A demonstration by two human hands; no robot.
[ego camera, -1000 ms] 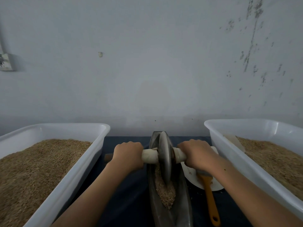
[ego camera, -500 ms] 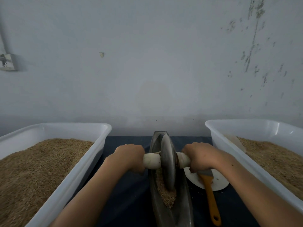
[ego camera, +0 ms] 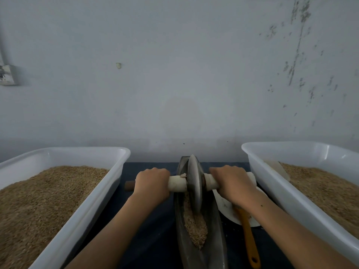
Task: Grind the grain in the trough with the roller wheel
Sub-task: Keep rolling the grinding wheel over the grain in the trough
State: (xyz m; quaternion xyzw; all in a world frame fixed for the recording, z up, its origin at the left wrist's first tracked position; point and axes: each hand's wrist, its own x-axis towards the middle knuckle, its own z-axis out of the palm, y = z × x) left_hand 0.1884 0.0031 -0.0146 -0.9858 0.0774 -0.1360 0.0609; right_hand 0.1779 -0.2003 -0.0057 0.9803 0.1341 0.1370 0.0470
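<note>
From my head camera, looking down: my left hand (ego camera: 152,183) is wrapped around the left end of the pale axle (ego camera: 177,183), and my right hand (ego camera: 232,184) is wrapped around its right end. Between them the roller wheel (ego camera: 194,186) stands upright on its edge in the trough (ego camera: 213,230), toward the far end of it. The grain (ego camera: 195,228) lies in the trough's groove on the near side of the wheel, reaching up to it. The trough sits on the dark desk (ego camera: 155,239), running lengthwise away from me. A white tub (ego camera: 81,216) heaped with grain stands to my left, and another white tub (ego camera: 303,206) to my right. Just beside the trough on the right, a white plate (ego camera: 226,208) carries an orange-handled brush (ego camera: 249,237), partly under my right wrist.
</note>
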